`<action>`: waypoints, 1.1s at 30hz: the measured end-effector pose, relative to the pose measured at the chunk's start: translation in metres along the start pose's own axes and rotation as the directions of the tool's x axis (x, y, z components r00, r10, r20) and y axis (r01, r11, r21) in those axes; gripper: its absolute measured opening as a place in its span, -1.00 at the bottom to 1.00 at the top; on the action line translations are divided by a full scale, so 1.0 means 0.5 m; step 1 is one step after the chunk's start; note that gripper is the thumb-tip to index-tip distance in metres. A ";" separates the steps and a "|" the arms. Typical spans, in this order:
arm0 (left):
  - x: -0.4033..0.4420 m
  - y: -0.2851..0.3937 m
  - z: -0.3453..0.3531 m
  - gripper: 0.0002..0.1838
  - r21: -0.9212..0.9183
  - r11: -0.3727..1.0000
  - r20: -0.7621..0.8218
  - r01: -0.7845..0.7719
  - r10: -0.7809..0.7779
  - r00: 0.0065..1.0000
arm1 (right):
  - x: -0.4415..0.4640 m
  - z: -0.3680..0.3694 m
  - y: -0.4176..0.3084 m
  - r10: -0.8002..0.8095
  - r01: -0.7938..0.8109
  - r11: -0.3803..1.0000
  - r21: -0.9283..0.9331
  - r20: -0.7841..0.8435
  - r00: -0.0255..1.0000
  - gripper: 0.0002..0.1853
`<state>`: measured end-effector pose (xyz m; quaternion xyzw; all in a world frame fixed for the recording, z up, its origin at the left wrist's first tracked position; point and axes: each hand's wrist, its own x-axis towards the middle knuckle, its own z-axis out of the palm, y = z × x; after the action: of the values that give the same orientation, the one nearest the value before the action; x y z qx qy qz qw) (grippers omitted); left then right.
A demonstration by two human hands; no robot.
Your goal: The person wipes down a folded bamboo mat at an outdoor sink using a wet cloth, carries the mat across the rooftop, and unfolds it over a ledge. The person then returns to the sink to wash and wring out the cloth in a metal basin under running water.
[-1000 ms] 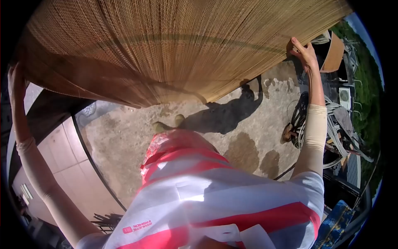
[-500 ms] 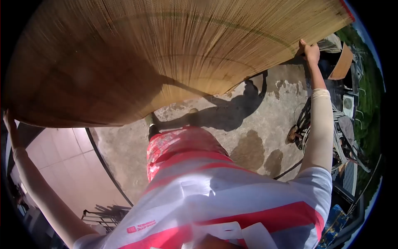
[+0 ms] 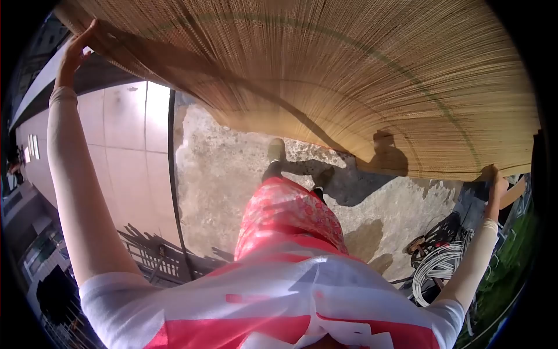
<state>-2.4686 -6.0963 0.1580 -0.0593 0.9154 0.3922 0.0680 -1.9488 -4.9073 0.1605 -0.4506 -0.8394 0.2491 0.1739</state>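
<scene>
A large woven straw mat [image 3: 302, 64] hangs spread out in front of me, across the top of the view. Its near edge is gripped by my left hand [image 3: 81, 43] at the upper left, arm stretched forward. At the far right, my right hand [image 3: 496, 181] is closed on the mat's lower corner, lower than the left. Parts of the fingers of both hands are hidden by the mat. A person-shaped shadow falls across the mat and the ground.
Beneath me is a stained concrete floor [image 3: 215, 168]. Pale tiles [image 3: 125, 174] lie to the left, beyond a dark edge strip. A metal rack [image 3: 154, 256] stands at lower left. Coiled cable [image 3: 436, 267] lies at right, with greenery [image 3: 514, 262] past it.
My left hand has risen and moved forward with its side of the mat, while my right hand has dropped and gone outward. The mat's slant has reversed. My body has turned and stepped.
</scene>
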 end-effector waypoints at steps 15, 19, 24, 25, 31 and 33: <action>0.105 -0.016 0.062 -0.46 -0.469 0.868 -0.710 -0.163 -0.261 0.654 | -0.159 0.044 -0.179 0.053 -0.116 0.898 -0.426 -0.155 0.986 -0.43; 0.042 -0.097 0.091 -0.38 -0.342 0.923 -0.700 -0.175 -0.126 0.703 | -0.039 0.067 -0.028 0.050 -0.028 0.923 0.383 -0.046 0.998 -0.36; -0.101 -0.246 0.235 -0.53 -0.139 0.974 -0.407 0.178 -0.220 0.887 | -0.091 0.152 -0.084 0.152 -0.141 0.988 0.059 -0.263 0.953 -0.02; -0.141 -0.272 0.287 -0.58 -0.213 0.946 -0.268 0.245 -0.298 0.916 | -0.156 0.156 -0.126 0.116 -0.115 0.993 0.016 -0.159 0.980 -0.07; -0.606 -0.166 0.795 -0.63 -0.123 0.884 0.327 0.451 -0.393 0.859 | -0.381 0.147 0.051 -0.048 0.033 0.999 0.041 0.445 0.894 -0.48; -0.776 -0.080 0.952 -0.59 -0.217 0.888 0.571 0.405 -0.221 0.791 | -0.462 0.131 0.194 -0.198 0.197 0.978 0.065 0.574 0.795 -0.47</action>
<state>-2.0436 -5.7565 -0.1291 -0.1120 0.7586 0.5227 0.3726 -1.7947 -5.0735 0.0357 -0.2637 -0.8945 0.3554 -0.0632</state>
